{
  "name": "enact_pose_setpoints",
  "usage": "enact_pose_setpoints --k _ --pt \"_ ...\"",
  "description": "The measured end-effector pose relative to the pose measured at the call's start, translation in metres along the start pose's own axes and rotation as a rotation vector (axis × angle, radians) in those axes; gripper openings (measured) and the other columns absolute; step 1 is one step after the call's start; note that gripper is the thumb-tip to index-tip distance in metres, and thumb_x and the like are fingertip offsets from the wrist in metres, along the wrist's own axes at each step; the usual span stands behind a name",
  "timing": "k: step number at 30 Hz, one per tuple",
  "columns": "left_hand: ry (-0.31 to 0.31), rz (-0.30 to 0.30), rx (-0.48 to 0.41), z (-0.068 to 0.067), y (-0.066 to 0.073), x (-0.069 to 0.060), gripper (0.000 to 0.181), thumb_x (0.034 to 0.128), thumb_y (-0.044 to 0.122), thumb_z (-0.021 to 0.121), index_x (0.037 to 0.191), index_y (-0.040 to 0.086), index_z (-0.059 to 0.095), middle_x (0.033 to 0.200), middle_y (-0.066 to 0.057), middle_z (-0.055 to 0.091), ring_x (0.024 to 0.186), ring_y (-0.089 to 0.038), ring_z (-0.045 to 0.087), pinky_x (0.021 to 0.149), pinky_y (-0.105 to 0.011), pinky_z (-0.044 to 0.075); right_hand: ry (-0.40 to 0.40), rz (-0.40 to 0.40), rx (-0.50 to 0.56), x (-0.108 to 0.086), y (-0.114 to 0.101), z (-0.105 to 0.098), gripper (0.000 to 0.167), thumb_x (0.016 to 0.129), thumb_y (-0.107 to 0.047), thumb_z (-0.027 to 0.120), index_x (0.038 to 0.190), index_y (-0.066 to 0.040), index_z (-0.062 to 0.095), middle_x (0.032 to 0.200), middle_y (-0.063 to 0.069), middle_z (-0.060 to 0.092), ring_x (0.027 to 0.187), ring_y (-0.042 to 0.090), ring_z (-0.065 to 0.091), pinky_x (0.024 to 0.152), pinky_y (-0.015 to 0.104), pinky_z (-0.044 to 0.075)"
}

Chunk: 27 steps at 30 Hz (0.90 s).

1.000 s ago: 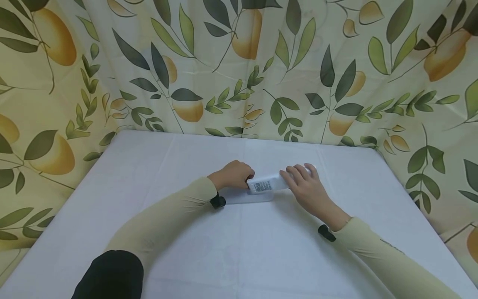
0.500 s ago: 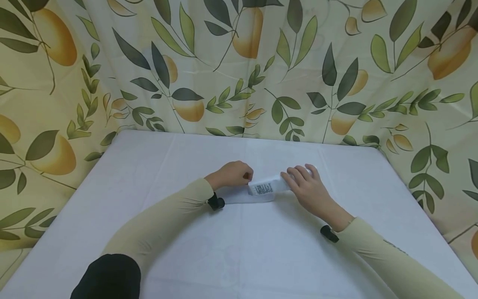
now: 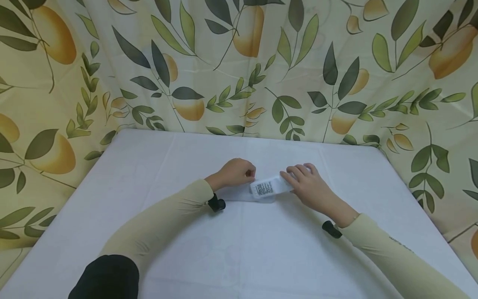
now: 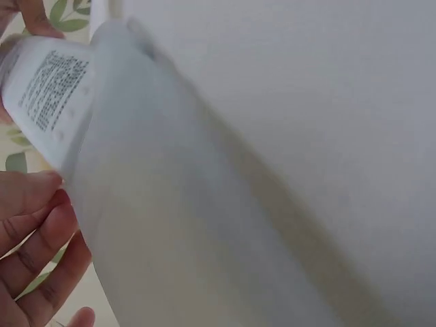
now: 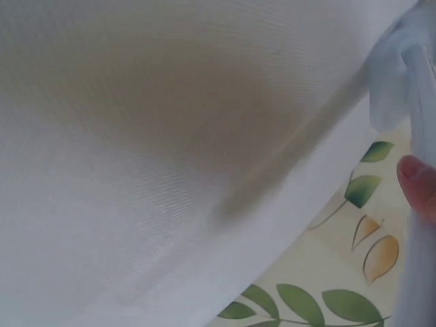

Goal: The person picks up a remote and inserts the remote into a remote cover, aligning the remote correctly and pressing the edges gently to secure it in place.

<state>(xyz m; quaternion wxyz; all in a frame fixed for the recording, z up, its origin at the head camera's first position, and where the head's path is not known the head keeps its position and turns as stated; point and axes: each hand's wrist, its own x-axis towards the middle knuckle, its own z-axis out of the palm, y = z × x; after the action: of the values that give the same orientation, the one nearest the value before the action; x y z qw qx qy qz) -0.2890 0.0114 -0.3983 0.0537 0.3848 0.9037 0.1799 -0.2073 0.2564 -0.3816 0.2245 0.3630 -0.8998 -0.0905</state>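
Observation:
A white item with a black printed label (image 3: 264, 189) (image 4: 54, 88) slants across the middle of the table, its far end in the right hand (image 3: 315, 192). Its labelled end lies at the edge of a translucent frosted bag (image 3: 237, 194) (image 4: 157, 177); whether it is inside cannot be told. The left hand (image 3: 234, 172) (image 4: 37, 245) pinches the bag's edge between thumb and forefinger, beside the label. In the right wrist view the right thumb (image 5: 419, 189) presses on the item's side (image 5: 421, 272), below part of the bag (image 5: 388, 92).
A white cloth covers the table (image 3: 209, 249). Behind it hangs a curtain (image 3: 224, 54) printed with leaves and yellow fruit. Small black devices are strapped at the left wrist (image 3: 216, 203) and right wrist (image 3: 331, 229).
The labelled end has shifted slightly right, and the right wrist has moved a little to the right. My left hand has risen slightly, with its thumb and forefinger more visible.

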Motion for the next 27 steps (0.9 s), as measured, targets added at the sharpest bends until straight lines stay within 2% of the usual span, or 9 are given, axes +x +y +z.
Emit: enact_pose_setpoints --k 4,10,13,16,19,22,24,27 --pt "0.012 0.01 0.025 0.002 0.004 -0.002 0.013 0.0873 0.024 0.065 0.078 0.016 0.065 0.077 0.006 0.065 0.071 -0.008 0.054 0.07 -0.023 0.043 -0.065 0.018 0.037 0.0 -0.003 -0.003 0.06 0.064 -0.016 0.085 0.118 -0.008 0.061 0.108 0.014 0.063 0.099 0.032 0.059 0.082 0.046 0.047" --pt "0.02 0.029 0.056 0.004 0.011 -0.003 0.012 0.0866 0.022 0.064 0.078 0.014 0.067 0.072 0.005 0.063 0.067 -0.009 0.052 0.065 -0.022 0.04 -0.239 0.092 0.109 0.001 -0.013 -0.006 0.054 0.07 -0.022 0.082 0.118 -0.004 0.062 0.108 0.014 0.062 0.094 0.03 0.061 0.072 0.043 0.052" --pt "0.02 0.02 0.067 0.005 0.011 -0.003 0.012 0.087 0.022 0.064 0.078 0.014 0.067 0.07 0.005 0.061 0.066 -0.008 0.049 0.064 -0.021 0.038 -0.318 0.143 0.143 0.002 -0.019 -0.007 0.054 0.074 -0.028 0.078 0.119 -0.002 0.062 0.107 0.014 0.061 0.092 0.028 0.061 0.07 0.04 0.052" --pt "0.02 0.007 0.064 0.007 0.008 -0.002 0.012 0.0869 0.023 0.064 0.078 0.014 0.066 0.069 0.005 0.06 0.066 -0.008 0.049 0.064 -0.021 0.038 -0.359 0.191 0.175 0.003 -0.023 -0.006 0.055 0.077 -0.033 0.075 0.119 0.0 0.06 0.106 0.014 0.06 0.092 0.026 0.059 0.071 0.039 0.051" --pt "0.032 0.01 0.101 0.007 0.004 -0.004 0.011 0.0875 0.024 0.063 0.082 0.016 0.067 0.075 0.005 0.062 0.071 -0.008 0.054 0.075 -0.026 0.044 -0.349 0.223 0.19 0.002 -0.025 -0.004 0.057 0.079 -0.035 0.073 0.119 0.003 0.058 0.107 0.014 0.058 0.094 0.025 0.056 0.073 0.04 0.049" --pt "0.102 0.05 0.193 0.003 0.002 -0.013 0.008 0.0883 0.025 0.063 0.089 0.018 0.067 0.086 0.004 0.064 0.085 -0.012 0.06 0.092 -0.034 0.044 -0.299 0.243 0.188 -0.001 -0.026 -0.001 0.058 0.08 -0.035 0.072 0.12 0.004 0.056 0.11 0.016 0.057 0.097 0.027 0.056 0.075 0.042 0.048" --pt "0.187 0.095 0.251 -0.001 0.004 -0.023 0.007 0.0885 0.023 0.062 0.092 0.018 0.066 0.092 0.003 0.064 0.093 -0.014 0.06 0.1 -0.037 0.041 -0.243 0.257 0.173 -0.003 -0.026 -0.001 0.059 0.08 -0.036 0.072 0.121 0.004 0.055 0.111 0.017 0.057 0.098 0.029 0.055 0.076 0.043 0.047" --pt "0.348 0.177 0.331 -0.009 0.011 -0.038 0.008 0.0876 0.022 0.064 0.094 0.017 0.066 0.096 0.001 0.064 0.099 -0.017 0.06 0.104 -0.038 0.038 -0.13 0.284 0.13 -0.005 -0.024 -0.003 0.061 0.079 -0.036 0.073 0.12 0.005 0.054 0.109 0.02 0.057 0.096 0.032 0.057 0.074 0.045 0.048"
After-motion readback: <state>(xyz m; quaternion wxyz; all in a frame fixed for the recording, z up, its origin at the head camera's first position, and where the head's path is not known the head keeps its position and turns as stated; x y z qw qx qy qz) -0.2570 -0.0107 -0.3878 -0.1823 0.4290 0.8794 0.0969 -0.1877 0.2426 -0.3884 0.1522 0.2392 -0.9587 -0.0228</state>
